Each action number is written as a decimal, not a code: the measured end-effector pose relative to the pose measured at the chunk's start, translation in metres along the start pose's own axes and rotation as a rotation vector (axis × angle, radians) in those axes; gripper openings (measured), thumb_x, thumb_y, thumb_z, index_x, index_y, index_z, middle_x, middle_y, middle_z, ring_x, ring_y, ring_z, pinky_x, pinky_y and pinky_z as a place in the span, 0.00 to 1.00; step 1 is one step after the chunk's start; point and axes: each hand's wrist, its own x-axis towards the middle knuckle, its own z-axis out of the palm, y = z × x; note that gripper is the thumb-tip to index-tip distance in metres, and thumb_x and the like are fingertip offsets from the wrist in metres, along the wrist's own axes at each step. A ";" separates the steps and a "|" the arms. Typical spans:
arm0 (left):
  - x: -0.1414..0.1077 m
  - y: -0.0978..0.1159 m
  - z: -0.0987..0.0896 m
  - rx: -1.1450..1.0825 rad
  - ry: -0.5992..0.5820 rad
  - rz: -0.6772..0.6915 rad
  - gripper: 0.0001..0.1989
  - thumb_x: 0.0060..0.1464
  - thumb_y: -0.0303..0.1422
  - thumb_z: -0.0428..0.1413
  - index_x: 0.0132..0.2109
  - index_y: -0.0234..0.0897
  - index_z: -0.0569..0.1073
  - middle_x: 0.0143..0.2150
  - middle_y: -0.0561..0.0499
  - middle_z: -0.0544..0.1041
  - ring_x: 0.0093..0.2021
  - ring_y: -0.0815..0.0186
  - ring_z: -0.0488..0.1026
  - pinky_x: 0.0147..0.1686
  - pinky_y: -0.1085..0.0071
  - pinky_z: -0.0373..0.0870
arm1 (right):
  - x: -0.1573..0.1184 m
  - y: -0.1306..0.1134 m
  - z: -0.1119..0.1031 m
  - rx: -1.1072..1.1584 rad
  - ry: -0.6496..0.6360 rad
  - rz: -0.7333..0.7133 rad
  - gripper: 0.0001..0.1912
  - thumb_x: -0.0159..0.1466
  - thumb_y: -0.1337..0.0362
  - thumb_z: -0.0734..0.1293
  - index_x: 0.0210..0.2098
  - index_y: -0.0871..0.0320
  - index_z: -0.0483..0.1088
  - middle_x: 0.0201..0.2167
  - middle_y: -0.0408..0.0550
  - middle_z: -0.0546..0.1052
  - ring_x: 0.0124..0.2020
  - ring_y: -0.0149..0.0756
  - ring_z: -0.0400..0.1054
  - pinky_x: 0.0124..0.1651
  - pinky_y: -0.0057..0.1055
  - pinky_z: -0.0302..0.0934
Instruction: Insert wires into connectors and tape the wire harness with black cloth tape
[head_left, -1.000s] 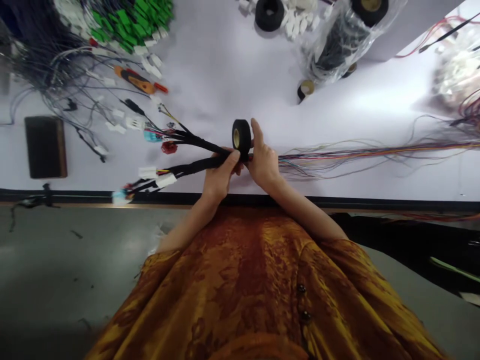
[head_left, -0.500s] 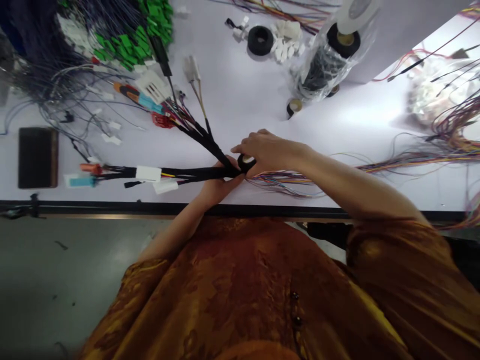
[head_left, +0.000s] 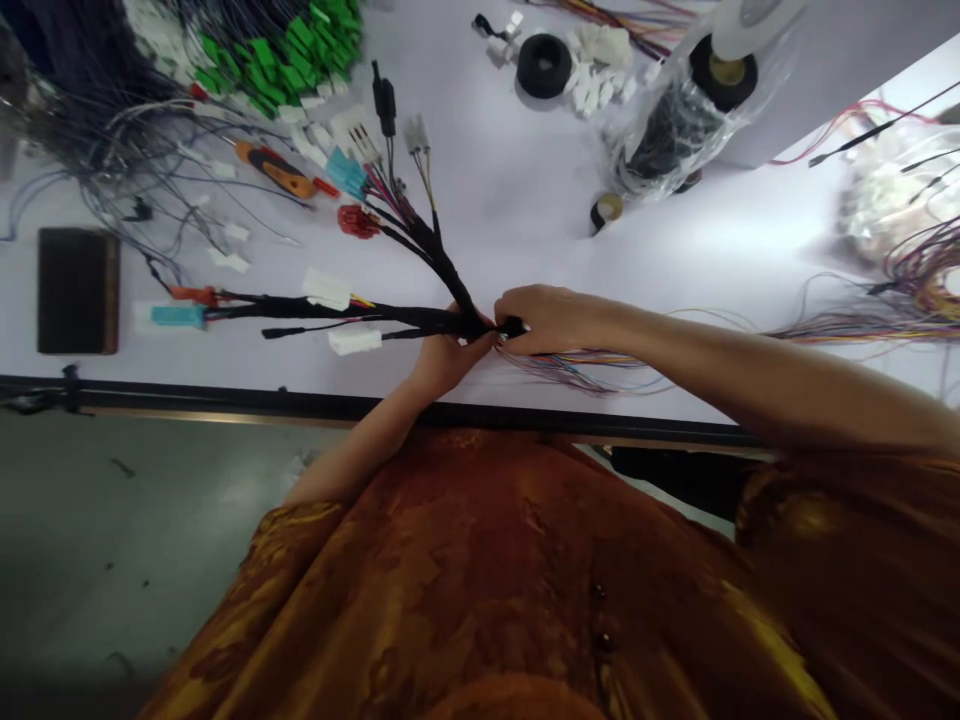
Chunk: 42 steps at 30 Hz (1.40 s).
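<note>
Black-taped wire branches (head_left: 405, 316) meet at my left hand (head_left: 444, 362), whose fingers are closed round the harness at the junction. Just right of it, my right hand (head_left: 536, 318) is closed on a small black tape roll (head_left: 513, 328), partly covered by the fingers. Loose multicoloured wires (head_left: 585, 372) run out to the right beneath my right hand. The branches end at the left in a light-blue connector (head_left: 177, 316), an orange connector (head_left: 196, 295), a red connector (head_left: 358, 221) and white ones.
An orange-black tool (head_left: 274, 170) lies near green connectors (head_left: 289, 60) and tangled wires. A dark rectangular object (head_left: 79, 290) is at the left. A black tape roll (head_left: 544, 66), white connectors (head_left: 600, 75) and plastic-wrapped rolls (head_left: 675, 125) lie at the back.
My right hand has closed more tightly over the tape roll beside the junction. The upper branch and its connectors have swung rightward, away from the orange-black tool. The view has shifted slightly.
</note>
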 end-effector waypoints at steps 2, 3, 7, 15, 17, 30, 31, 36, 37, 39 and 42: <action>-0.001 0.000 0.000 -0.014 0.011 0.005 0.13 0.45 0.29 0.68 0.37 0.37 0.73 0.33 0.52 0.77 0.33 0.68 0.73 0.36 0.71 0.70 | 0.006 0.000 0.004 0.016 -0.002 0.058 0.07 0.61 0.62 0.69 0.37 0.56 0.77 0.35 0.51 0.78 0.36 0.42 0.71 0.36 0.36 0.57; -0.001 0.000 0.000 -0.029 0.011 0.008 0.13 0.45 0.28 0.68 0.37 0.37 0.73 0.33 0.52 0.77 0.33 0.69 0.74 0.36 0.71 0.71 | 0.007 -0.002 0.007 0.005 0.014 0.074 0.06 0.63 0.62 0.68 0.36 0.56 0.77 0.35 0.51 0.78 0.37 0.42 0.71 0.36 0.37 0.57; 0.001 -0.008 0.000 -0.105 0.059 -0.007 0.17 0.44 0.29 0.71 0.37 0.38 0.71 0.33 0.53 0.77 0.34 0.68 0.75 0.37 0.70 0.73 | -0.008 -0.031 0.026 -0.098 0.129 -0.071 0.10 0.67 0.68 0.62 0.34 0.56 0.76 0.36 0.51 0.78 0.40 0.41 0.70 0.43 0.38 0.59; 0.006 -0.009 0.002 -0.178 0.115 0.003 0.14 0.50 0.34 0.67 0.37 0.38 0.69 0.33 0.51 0.80 0.35 0.67 0.79 0.40 0.69 0.76 | -0.001 -0.017 0.017 0.203 0.424 -0.048 0.11 0.69 0.68 0.57 0.41 0.60 0.70 0.37 0.51 0.76 0.36 0.36 0.66 0.43 0.34 0.60; 0.004 -0.006 0.004 -0.197 0.076 -0.011 0.15 0.51 0.36 0.67 0.39 0.38 0.68 0.32 0.50 0.81 0.34 0.67 0.80 0.40 0.68 0.77 | 0.025 0.019 0.013 0.239 0.574 0.122 0.10 0.69 0.67 0.58 0.44 0.61 0.70 0.38 0.52 0.76 0.37 0.36 0.66 0.44 0.34 0.60; -0.004 0.012 0.003 -0.903 0.214 -0.512 0.14 0.45 0.23 0.68 0.35 0.38 0.72 0.30 0.58 0.77 0.23 0.76 0.70 0.24 0.80 0.70 | -0.027 0.219 0.015 0.275 1.131 0.698 0.10 0.64 0.68 0.61 0.41 0.60 0.74 0.36 0.52 0.77 0.37 0.38 0.68 0.48 0.37 0.63; -0.005 0.014 0.003 -0.935 0.246 -0.561 0.11 0.48 0.22 0.66 0.35 0.38 0.72 0.33 0.57 0.79 0.26 0.75 0.74 0.27 0.78 0.74 | -0.030 0.238 0.008 0.271 1.159 0.756 0.13 0.64 0.70 0.61 0.45 0.60 0.73 0.37 0.53 0.78 0.39 0.39 0.69 0.49 0.38 0.63; -0.025 0.021 -0.012 -0.793 0.213 -0.670 0.08 0.64 0.25 0.53 0.44 0.33 0.77 0.52 0.42 0.82 0.51 0.65 0.80 0.47 0.74 0.79 | -0.013 0.286 -0.015 0.275 1.012 0.834 0.12 0.65 0.67 0.63 0.46 0.57 0.72 0.43 0.56 0.79 0.46 0.47 0.72 0.52 0.45 0.62; -0.032 0.024 -0.019 -0.705 0.136 -0.691 0.08 0.64 0.27 0.53 0.46 0.32 0.77 0.51 0.40 0.82 0.52 0.63 0.80 0.46 0.73 0.79 | -0.010 0.288 -0.015 0.268 1.000 0.843 0.09 0.64 0.67 0.64 0.44 0.58 0.73 0.43 0.57 0.79 0.47 0.48 0.72 0.51 0.45 0.62; -0.046 0.032 -0.034 -0.441 -0.070 -0.731 0.10 0.62 0.34 0.57 0.46 0.32 0.76 0.45 0.39 0.83 0.43 0.60 0.82 0.38 0.70 0.79 | -0.011 0.289 -0.012 0.250 1.008 0.866 0.06 0.62 0.66 0.68 0.39 0.59 0.73 0.41 0.59 0.79 0.46 0.48 0.72 0.50 0.46 0.62; -0.049 0.044 -0.045 0.162 -0.296 -0.500 0.15 0.61 0.41 0.58 0.48 0.34 0.76 0.40 0.42 0.82 0.38 0.57 0.80 0.38 0.63 0.78 | -0.030 0.274 0.004 0.267 1.051 0.863 0.06 0.61 0.64 0.71 0.35 0.60 0.71 0.36 0.60 0.78 0.41 0.43 0.71 0.47 0.43 0.61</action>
